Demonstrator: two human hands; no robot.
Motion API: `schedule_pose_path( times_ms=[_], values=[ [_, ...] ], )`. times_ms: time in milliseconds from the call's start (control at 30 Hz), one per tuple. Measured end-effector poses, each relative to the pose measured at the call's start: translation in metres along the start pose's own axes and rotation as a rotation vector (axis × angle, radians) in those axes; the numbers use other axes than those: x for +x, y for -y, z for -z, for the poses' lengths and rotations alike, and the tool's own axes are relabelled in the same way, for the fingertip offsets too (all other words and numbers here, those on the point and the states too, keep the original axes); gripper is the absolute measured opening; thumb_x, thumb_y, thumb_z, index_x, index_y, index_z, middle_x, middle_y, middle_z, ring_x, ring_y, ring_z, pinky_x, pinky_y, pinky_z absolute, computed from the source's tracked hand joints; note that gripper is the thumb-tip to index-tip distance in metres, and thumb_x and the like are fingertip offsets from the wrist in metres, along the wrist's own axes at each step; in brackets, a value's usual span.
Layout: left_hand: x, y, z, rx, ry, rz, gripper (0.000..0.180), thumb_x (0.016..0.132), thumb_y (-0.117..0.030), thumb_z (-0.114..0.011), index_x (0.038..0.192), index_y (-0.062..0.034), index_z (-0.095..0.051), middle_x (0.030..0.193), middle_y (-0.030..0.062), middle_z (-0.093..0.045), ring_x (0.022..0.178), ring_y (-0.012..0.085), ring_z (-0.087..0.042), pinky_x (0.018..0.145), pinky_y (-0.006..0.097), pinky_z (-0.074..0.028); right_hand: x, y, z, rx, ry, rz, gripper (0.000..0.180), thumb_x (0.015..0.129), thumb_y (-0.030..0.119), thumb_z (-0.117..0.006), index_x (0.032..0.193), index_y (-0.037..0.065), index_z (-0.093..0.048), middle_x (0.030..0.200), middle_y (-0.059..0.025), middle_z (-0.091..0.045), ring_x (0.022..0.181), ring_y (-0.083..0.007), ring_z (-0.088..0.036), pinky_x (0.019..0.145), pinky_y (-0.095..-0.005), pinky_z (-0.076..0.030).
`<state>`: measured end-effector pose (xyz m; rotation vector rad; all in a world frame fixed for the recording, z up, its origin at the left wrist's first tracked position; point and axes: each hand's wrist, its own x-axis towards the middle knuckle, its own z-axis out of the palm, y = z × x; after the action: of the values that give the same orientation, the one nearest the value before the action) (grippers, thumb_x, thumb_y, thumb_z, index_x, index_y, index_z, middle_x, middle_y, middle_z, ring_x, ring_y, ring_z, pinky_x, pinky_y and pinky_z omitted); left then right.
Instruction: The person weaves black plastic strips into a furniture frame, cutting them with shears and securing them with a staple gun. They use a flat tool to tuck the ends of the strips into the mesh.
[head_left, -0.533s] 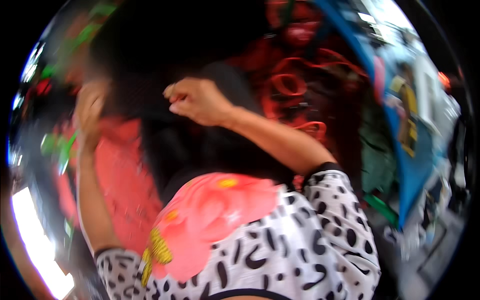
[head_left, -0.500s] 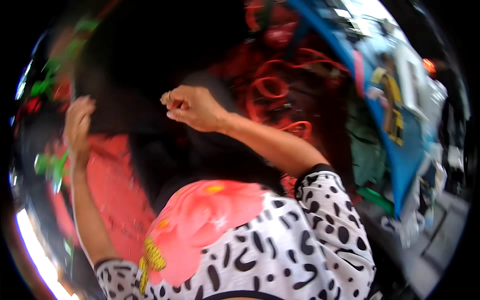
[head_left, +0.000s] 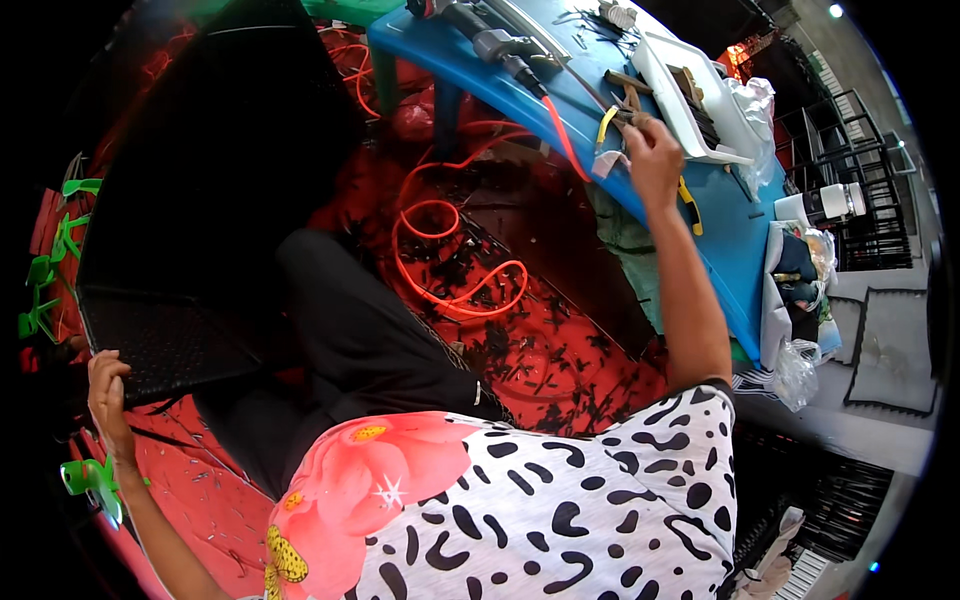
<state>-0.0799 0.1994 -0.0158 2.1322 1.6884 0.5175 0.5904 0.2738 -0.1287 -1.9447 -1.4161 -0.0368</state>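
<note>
My right hand (head_left: 657, 160) is over the blue table (head_left: 728, 210), its fingers pinched on the dark part of yellow-handled pliers (head_left: 606, 126). Beside it lie a wooden-handled tool (head_left: 628, 82) and another yellow handle (head_left: 690, 206). At the left, my left hand (head_left: 108, 388) has its fingers curled over the edge of a large black woven piece (head_left: 165, 340). That piece stands in front of me, its upper part very dark. My black-trousered leg (head_left: 350, 320) is bent beside it.
A power tool (head_left: 490, 42) with an orange hose (head_left: 520, 290) lies on the table; the hose coils over the red floor sheet (head_left: 540, 370) among black scraps. A white tray (head_left: 685, 95) holds dark pieces. Green chair legs (head_left: 68, 235) stand at left, plastic bags (head_left: 797, 372) at right.
My view has swung toward the table. My right hand has gone from the dark middle to the pliers on the table. My left hand now grips the black woven piece's edge.
</note>
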Motion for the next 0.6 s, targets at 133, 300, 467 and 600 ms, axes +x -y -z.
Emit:
schedule_pose_path(
  times_ms=[133, 300, 467, 600],
  values=[
    [0.014, 0.017, -0.002, -0.274, 0.072, 0.257, 0.013, 0.084, -0.009, -0.046, 0.078, 0.0014, -0.051, 0.086, 0.0059, -0.048, 0.081, 0.0128, -0.047, 0.073, 0.023, -0.036, 0.047, -0.071, 0.012, -0.219, -0.052, -0.086, 0.021, 0.078, 0.020, -0.052, 0.091, 0.010, -0.065, 0.083, -0.0156, -0.064, 0.077, -0.0336, -0.060, 0.070, -0.0400, -0.047],
    [0.020, 0.018, -0.001, -0.312, -0.023, 0.379, 0.024, 0.080, -0.004, -0.048, 0.102, 0.0019, -0.055, 0.082, -0.0006, -0.047, 0.072, 0.0052, -0.042, 0.067, 0.019, -0.036, 0.041, -0.073, 0.023, -0.031, -0.047, -0.168, 0.018, 0.077, 0.017, -0.054, 0.089, 0.010, -0.066, 0.076, -0.0136, -0.064, 0.068, -0.0245, -0.063, 0.065, -0.0350, -0.048],
    [0.018, 0.022, 0.024, -0.197, 0.136, 0.422, 0.031, 0.074, -0.002, -0.046, 0.103, 0.0010, -0.055, 0.082, -0.0008, -0.047, 0.074, 0.0064, -0.044, 0.067, 0.017, -0.035, 0.038, -0.049, 0.010, -0.075, 0.064, -0.106, 0.020, 0.077, 0.016, -0.054, 0.092, 0.008, -0.065, 0.079, -0.0138, -0.064, 0.071, -0.0240, -0.063, 0.068, -0.0337, -0.048],
    [0.008, 0.019, 0.023, -0.180, 0.038, 0.378, 0.033, 0.074, -0.002, -0.044, 0.105, 0.0014, -0.055, 0.088, 0.0022, -0.052, 0.080, 0.0081, -0.048, 0.068, 0.019, -0.037, 0.055, -0.009, -0.048, -0.349, 0.271, 0.259, 0.029, 0.077, 0.022, -0.053, 0.101, 0.008, -0.059, 0.094, -0.0159, -0.061, 0.092, -0.0333, -0.057, 0.081, -0.0392, -0.044]
  ],
)
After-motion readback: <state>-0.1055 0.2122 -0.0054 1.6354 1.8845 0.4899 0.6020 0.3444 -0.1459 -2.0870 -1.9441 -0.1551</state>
